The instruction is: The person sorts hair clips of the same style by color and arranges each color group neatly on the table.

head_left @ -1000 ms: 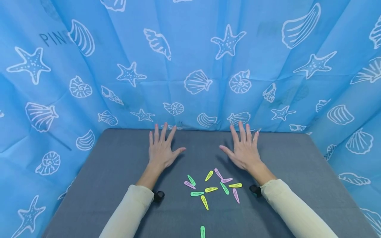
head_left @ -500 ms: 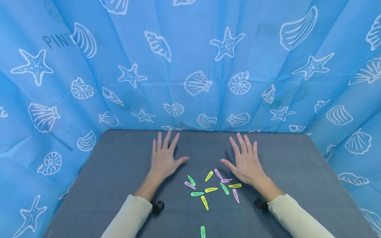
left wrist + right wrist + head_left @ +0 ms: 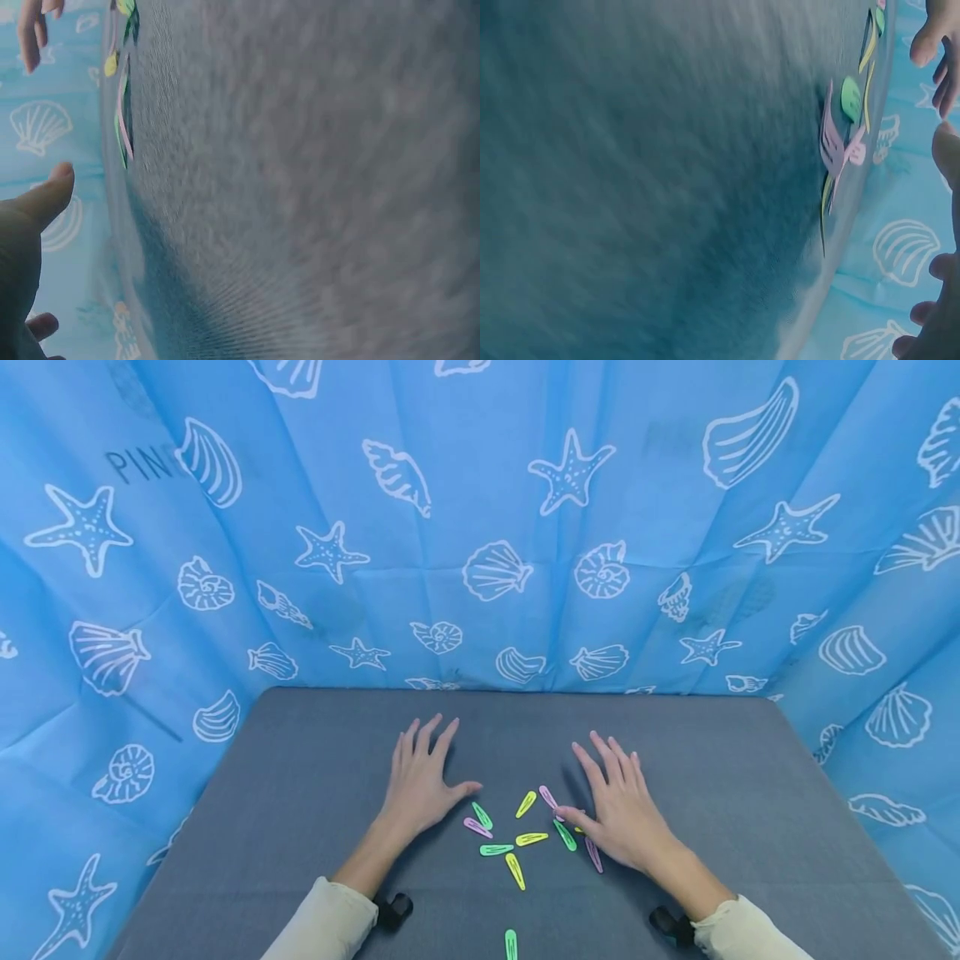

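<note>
Several snap hair clips in pink, yellow and green lie scattered mid-table in the head view. My left hand (image 3: 420, 787) hovers to their left, fingers spread and holding nothing. Its thumb points toward a green clip (image 3: 482, 816) and a pink clip (image 3: 477, 827) that lie together. Over the right side of the group is my right hand (image 3: 628, 818), also holding nothing. Its thumb and palm partly cover a yellow clip and pink clips, with a green clip (image 3: 565, 835) just left of the thumb. The right wrist view shows a pink clip (image 3: 830, 139) near that hand, apart from the fingers.
The grey cloth-covered table (image 3: 315, 735) reaches back to a blue curtain (image 3: 450, 510) printed with white shells and starfish. A lone green clip (image 3: 512, 944) lies near the bottom edge of the head view. Black wrist cameras (image 3: 394, 912) sit by both sleeves.
Both hands have drawn back from the table's far edge toward the clips. The right hand has come over the right-hand clips, and its fingers are less spread. The clips have not moved.
</note>
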Demonstrator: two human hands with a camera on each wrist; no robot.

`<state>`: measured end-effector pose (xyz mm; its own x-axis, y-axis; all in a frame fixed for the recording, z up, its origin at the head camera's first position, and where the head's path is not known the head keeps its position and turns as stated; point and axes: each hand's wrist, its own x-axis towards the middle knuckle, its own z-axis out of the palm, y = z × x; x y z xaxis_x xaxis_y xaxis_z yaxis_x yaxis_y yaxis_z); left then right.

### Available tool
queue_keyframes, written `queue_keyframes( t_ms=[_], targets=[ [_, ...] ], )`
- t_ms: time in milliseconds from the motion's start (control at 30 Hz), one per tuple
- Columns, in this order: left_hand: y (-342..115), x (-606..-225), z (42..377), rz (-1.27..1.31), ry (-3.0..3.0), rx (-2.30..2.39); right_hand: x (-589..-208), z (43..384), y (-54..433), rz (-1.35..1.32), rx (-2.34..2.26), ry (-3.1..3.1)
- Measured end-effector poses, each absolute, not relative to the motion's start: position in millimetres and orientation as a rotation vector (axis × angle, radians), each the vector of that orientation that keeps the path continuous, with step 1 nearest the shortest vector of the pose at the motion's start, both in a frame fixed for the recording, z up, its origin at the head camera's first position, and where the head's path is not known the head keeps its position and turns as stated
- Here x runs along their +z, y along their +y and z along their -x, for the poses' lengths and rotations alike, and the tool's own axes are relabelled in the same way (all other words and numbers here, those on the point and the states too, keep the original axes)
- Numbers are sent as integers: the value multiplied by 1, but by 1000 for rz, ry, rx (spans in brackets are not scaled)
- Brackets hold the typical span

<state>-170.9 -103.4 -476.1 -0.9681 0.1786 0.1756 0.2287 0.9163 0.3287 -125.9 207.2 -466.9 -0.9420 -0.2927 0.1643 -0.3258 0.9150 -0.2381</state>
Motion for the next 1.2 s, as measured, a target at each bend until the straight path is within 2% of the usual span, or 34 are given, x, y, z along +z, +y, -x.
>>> queue_keyframes(
  t_ms=[400,767,1200],
  targets=[
    [-98,-474,146,264,-2969,-795,-472,110,204,-457,622,-2976],
    [-102,-478,135,306,-3024,-922,-471,122,213,-409,999,-3071],
    [-108,-483,137,368,-3071,-1010,-475,137,218,-526,1177,-3054]
  ],
)
